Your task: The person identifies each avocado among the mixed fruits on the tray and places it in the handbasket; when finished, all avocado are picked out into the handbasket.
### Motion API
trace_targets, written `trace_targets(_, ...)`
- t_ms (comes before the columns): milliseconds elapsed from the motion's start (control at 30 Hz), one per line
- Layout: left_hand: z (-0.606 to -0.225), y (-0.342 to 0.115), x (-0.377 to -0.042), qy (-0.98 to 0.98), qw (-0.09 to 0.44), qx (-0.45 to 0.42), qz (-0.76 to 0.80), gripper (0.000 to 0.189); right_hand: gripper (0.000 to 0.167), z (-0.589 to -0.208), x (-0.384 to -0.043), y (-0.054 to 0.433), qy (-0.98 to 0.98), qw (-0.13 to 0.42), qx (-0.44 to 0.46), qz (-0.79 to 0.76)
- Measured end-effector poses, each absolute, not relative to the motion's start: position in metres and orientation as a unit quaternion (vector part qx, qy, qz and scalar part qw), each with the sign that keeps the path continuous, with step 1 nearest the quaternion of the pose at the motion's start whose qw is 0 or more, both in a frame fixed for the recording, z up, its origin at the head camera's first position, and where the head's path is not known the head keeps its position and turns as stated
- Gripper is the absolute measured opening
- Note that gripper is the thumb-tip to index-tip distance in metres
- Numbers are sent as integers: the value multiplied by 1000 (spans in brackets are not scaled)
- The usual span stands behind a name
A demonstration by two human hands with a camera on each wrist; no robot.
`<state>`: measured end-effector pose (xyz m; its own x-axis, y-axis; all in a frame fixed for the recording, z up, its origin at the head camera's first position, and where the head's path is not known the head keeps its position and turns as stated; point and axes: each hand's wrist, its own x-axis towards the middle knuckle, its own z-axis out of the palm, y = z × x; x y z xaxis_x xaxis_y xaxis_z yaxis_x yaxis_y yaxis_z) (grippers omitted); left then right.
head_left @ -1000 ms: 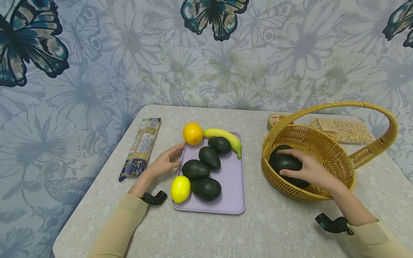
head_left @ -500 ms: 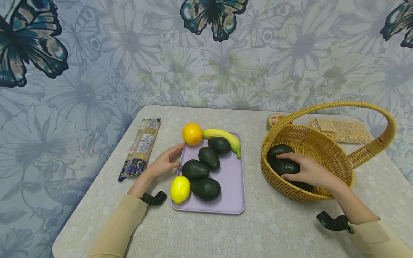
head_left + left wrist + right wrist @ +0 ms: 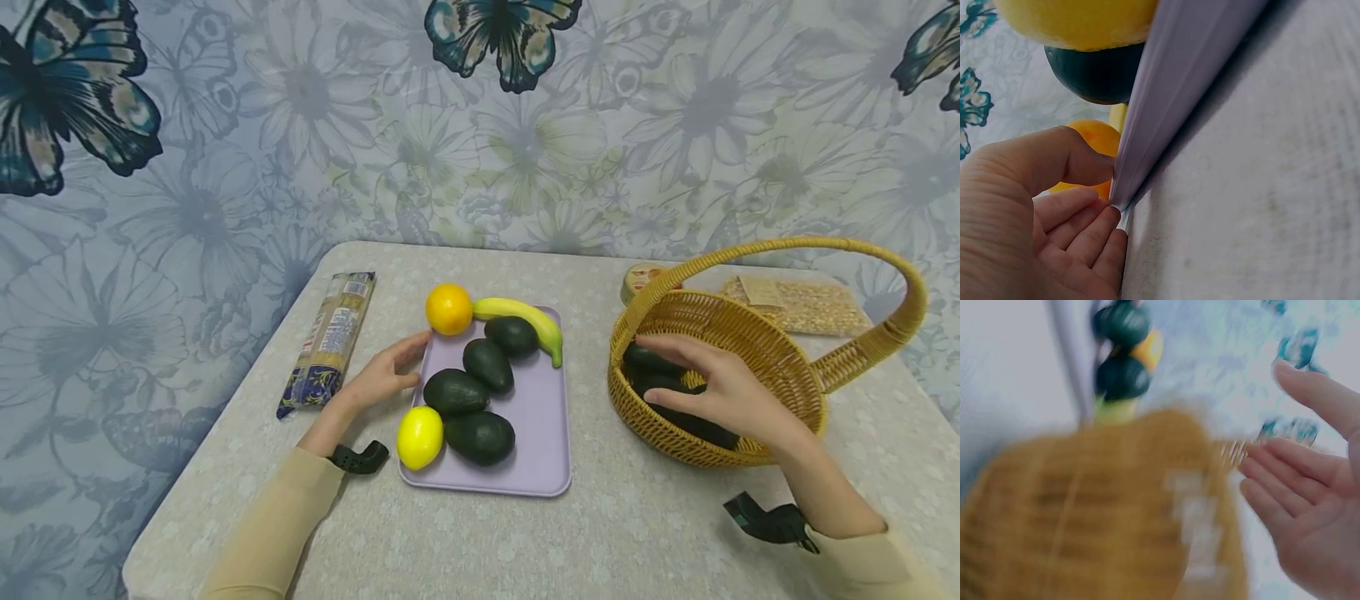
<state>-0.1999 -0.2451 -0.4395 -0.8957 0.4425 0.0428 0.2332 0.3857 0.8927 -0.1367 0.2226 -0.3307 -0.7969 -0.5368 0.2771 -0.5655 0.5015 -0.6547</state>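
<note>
My left hand [image 3: 378, 379] rests beside the lilac tray [image 3: 536, 442]. In the left wrist view, its thumb and fingertips touch the tray's rim [image 3: 1166, 94], the fingers only slightly bent. Several dark green avocados [image 3: 480, 439] lie on the tray with a yellow lemon [image 3: 420, 437], an orange [image 3: 448, 309] and a banana [image 3: 536, 321]. Over the wicker basket [image 3: 787, 392], my right hand [image 3: 731, 396] spreads thumb from fingers and holds nothing. Dark avocados [image 3: 701, 427] lie beneath it inside the basket, partly hidden by the hand. The right wrist view is blurred around the basket's wall [image 3: 1072, 519].
A long packet of pasta [image 3: 330, 342] lies left of the tray. Behind the basket stand a small round tin [image 3: 637, 279] and a flat bag of pale grains [image 3: 810, 304]. The basket's tall handle [image 3: 795, 243] arches above it. A patterned wall [image 3: 480, 167] closes the back.
My right hand has let go of the avocado inside the basket and lifted off it, thumb and fingers apart. The left hand and the fruit on the tray stay put.
</note>
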Motion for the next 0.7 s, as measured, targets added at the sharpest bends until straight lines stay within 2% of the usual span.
trace_targets(133,-436,-244,-199,825,104,204,517,68,64,-326,-133,191,-770,61,383,507)
trace_targets(267,-424,-239,-193,823,113,207,517,67,65,-331,-134,158,-698,60,415,581)
trace_targets(533,-409,-234,-186,823,114,208,516,65,61,-361,-133,102,-721,-26,413,555)
trace_targets(700,-408,-235,-185,821,113,209,520,65,58,-360,-125,81,-735,-82,404,539)
